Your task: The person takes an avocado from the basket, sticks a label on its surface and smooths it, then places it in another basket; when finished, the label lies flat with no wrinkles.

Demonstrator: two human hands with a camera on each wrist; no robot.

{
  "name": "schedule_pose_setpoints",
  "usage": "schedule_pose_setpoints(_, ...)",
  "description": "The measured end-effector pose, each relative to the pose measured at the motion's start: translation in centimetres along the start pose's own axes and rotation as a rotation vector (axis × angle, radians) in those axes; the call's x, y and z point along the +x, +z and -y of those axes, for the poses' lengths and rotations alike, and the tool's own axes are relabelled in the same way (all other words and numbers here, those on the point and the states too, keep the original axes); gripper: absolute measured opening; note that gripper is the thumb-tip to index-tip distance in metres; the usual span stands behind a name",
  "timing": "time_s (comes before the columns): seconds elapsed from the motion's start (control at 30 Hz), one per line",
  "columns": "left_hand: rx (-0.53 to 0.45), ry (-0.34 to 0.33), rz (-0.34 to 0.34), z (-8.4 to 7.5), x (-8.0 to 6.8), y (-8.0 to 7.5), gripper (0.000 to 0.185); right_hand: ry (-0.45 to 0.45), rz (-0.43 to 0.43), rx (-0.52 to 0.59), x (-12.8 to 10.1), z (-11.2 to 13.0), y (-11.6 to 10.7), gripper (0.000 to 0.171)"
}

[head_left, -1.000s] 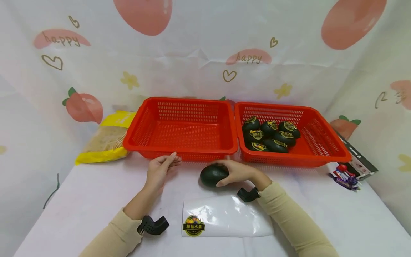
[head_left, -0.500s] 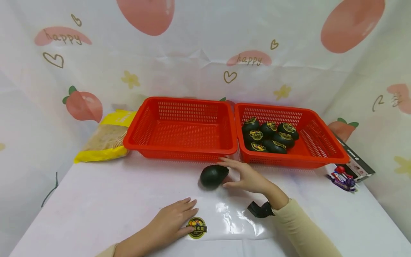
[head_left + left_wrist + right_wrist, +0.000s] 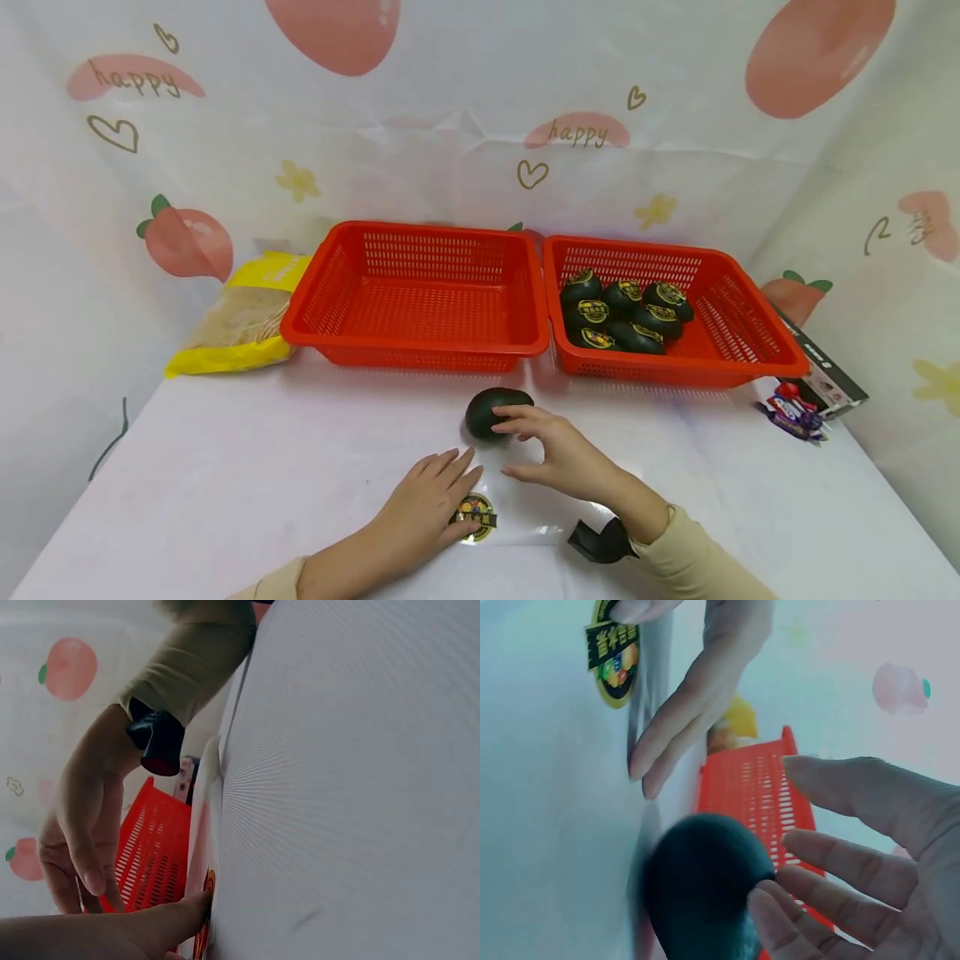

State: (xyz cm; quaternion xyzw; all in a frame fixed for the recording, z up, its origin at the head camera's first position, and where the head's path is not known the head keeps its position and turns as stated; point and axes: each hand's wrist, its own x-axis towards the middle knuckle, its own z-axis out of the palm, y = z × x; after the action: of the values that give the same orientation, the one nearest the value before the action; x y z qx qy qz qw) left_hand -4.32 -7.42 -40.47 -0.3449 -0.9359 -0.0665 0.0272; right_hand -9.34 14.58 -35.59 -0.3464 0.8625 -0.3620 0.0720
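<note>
A dark green avocado lies on the white table without a label. My right hand hovers by its near right side, fingers spread and slightly bent, fingertips overlapping the avocado in the head view; whether they touch it I cannot tell. Nearer me lies a glossy white sheet bearing a round black-and-gold fruit sticker. My left hand rests flat over the sheet's left part, fingers extended. Its thumb touches the sticker in the left wrist view and hides part of it.
Behind the avocado stands a red basket with nothing in it. The red basket to its right holds several avocados with stickers. A yellow-edged bag lies far left. A box and wrapped candies lie far right.
My left hand came down from near the left basket onto the sheet and shifted right to the sticker. My right hand let go of the avocado and drew back toward me.
</note>
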Motion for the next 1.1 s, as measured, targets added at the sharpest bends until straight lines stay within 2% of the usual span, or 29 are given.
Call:
schedule_pose_setpoints(0.13,-0.034,0.001,0.010,0.1,0.1,0.0,0.056,0.024,0.036,0.010,0.2,-0.5,0.3,0.044)
schedule_pose_setpoints(0.27,-0.080,-0.003,0.030,0.0,0.1,0.1,0.056,-0.003,0.061,0.011,0.1,-0.7,1.0,0.041)
schedule_pose_setpoints(0.43,-0.118,0.020,0.070,-0.6,0.1,0.0,0.052,0.021,0.190,0.001,-0.1,-0.9,2.3,0.039)
schedule_pose_setpoints(0.53,-0.103,0.040,0.071,-0.9,0.1,0.0,0.048,0.054,0.223,0.006,-0.3,-1.0,2.8,0.039)
schedule_pose_setpoints(0.6,-0.091,0.048,0.044,-1.0,0.1,0.0,0.045,0.064,0.214,0.018,-0.4,-1.0,3.0,0.038)
schedule_pose_setpoints(0.83,-0.124,0.072,-0.029,-0.8,0.0,0.1,0.035,0.010,0.196,-0.013,-0.5,-0.7,3.3,0.025)
schedule_pose_setpoints(0.93,-0.152,0.136,-0.117,-0.5,-0.1,0.1,0.022,0.010,0.193,-0.012,-0.5,-0.6,3.4,0.022)
schedule_pose_setpoints(1.03,-0.182,0.229,-0.281,-0.1,-0.1,0.3,0.012,0.010,0.198,-0.006,-0.5,-0.6,3.4,0.019)
schedule_pose_setpoints(1.1,-0.232,0.279,-0.401,0.1,0.0,0.4,0.013,0.004,0.205,0.001,-0.6,-0.6,3.4,0.017)
